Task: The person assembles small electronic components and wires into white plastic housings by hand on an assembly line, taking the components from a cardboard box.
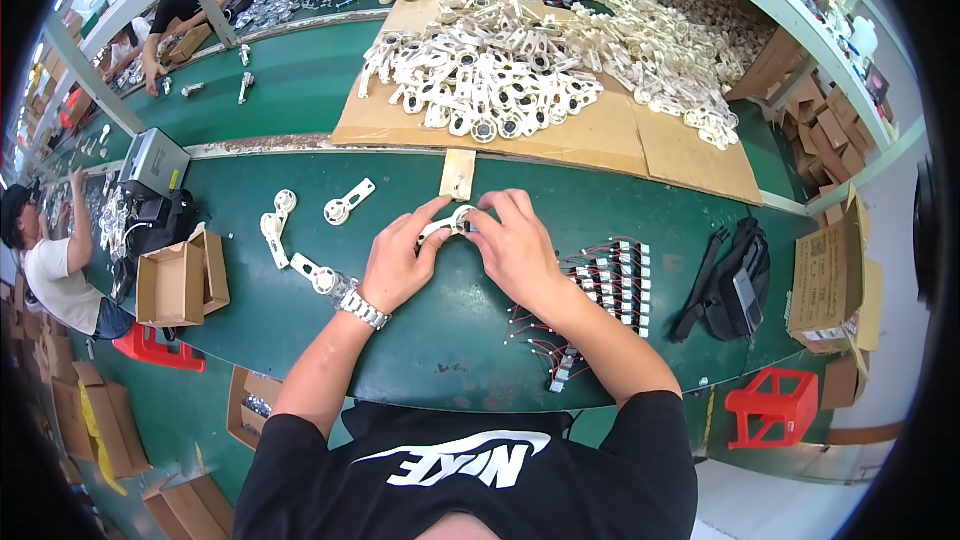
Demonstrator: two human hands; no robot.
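Observation:
Between my two hands, over the green bench top, is a white plastic arm-shaped part (438,230) with a round end. My left hand (402,252) pinches its narrow end. The fingers of my right hand (512,245) are closed on the round end and partly hide it. Just beyond my fingertips lies a small wooden block (458,174). Left of my left hand are similar white parts: one alone (349,202), a pair (276,227) and another (316,274) near my watch. Beside my right forearm sit rows of small silver-and-black components (622,285) with red and black wires.
A large pile of white parts (490,70) covers a cardboard sheet (600,138) across the bench. On the right lie a black bag (735,285) and a cardboard box (825,290). An open carton (170,285) stands left. Red stools flank the bench; co-workers sit opposite.

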